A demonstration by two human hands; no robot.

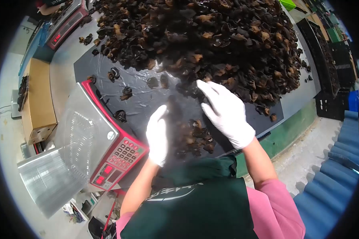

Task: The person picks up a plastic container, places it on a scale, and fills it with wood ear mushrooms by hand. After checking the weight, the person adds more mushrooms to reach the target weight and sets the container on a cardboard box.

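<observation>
Fungus heap point(195, 140), between left hand point(157, 135), right hand point(226, 112)

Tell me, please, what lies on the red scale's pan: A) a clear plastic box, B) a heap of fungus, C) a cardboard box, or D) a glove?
A: a clear plastic box lies on the scale, while the fungus is on the black sheet.

Packing workshop: scale point(107, 147), fungus heap point(203, 36)
</observation>
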